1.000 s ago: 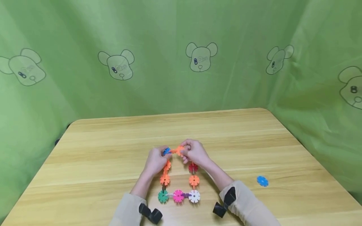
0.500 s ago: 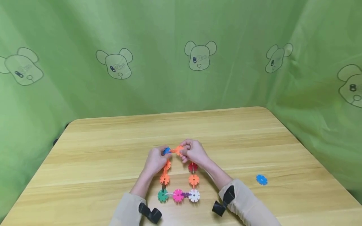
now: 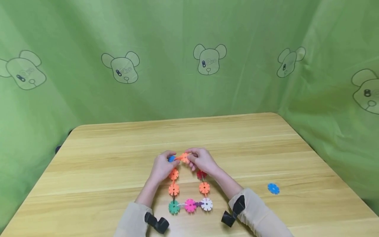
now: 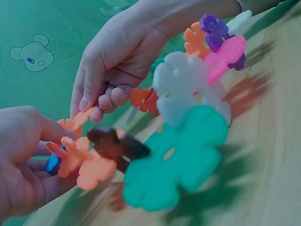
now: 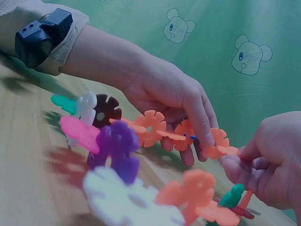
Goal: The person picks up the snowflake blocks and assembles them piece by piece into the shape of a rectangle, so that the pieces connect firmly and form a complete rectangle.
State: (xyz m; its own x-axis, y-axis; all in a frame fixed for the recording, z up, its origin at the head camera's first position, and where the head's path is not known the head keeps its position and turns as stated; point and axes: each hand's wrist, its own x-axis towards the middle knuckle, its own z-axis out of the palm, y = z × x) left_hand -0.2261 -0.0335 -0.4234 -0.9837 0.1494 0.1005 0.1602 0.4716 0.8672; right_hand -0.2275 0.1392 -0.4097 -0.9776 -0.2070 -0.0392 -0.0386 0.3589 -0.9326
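A chain of interlocking plastic snowflake discs forms a rough loop between both arms. At its far left corner my left hand (image 3: 162, 167) pinches a blue snowflake disc (image 3: 171, 158), mostly covered by the fingers. Beside it, my right hand (image 3: 204, 161) pinches an orange snowflake disc (image 3: 185, 157) linked toward the blue one. The near row has a green disc (image 3: 174, 207), a pink disc (image 3: 190, 205) and a white disc (image 3: 207, 204). In the left wrist view, a brown disc (image 4: 109, 143) joins the green one to orange pieces. Right fingers partly hide the red disc (image 3: 201, 174).
A loose blue snowflake disc (image 3: 273, 188) lies flat on the wooden table (image 3: 118, 141), right of the right arm. Green cloth (image 3: 165, 98) with bear-head prints hangs behind and at both sides. Black wrist cameras (image 3: 161, 225) sit on both sleeves.
The far blue and orange discs have shifted slightly left with both hands. The chain's near row has moved a little to the right. Both hands keep their pinch.
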